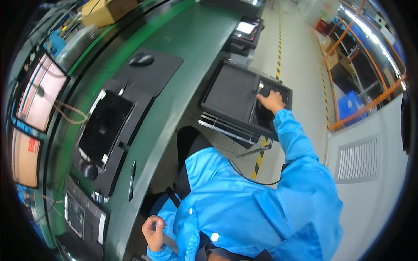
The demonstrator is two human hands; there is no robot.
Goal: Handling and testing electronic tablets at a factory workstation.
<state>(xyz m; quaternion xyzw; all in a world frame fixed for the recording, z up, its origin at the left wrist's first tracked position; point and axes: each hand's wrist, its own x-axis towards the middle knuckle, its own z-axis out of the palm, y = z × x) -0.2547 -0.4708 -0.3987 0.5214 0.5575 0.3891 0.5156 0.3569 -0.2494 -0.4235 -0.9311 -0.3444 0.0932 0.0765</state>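
My right hand (272, 102) reaches out to a shallow black tray (228, 89) on a metal-framed cart. Its thumb is apart from the fingers, over a dark glossy panel (264, 114) in the tray's right part; whether the fingertips touch the panel I cannot make out. My left hand (153, 231) is held beside the workbench edge, its fingers curled in and nothing visible in them. On the green bench (167, 126), a black screen panel (106, 125) with white corner pieces lies on a dark mat, nearest to the left hand's side. A black pen (132, 180) lies between the panel and the bench edge.
A black mouse (141, 59) rests on a dark pad. Two lit monitors (41, 93) stand along the left, with a loose cable nearby. A circuit board (75, 215) lies at lower left. Beyond the cart stand another stacked cart (247, 30) and an orange-framed rack (363, 106).
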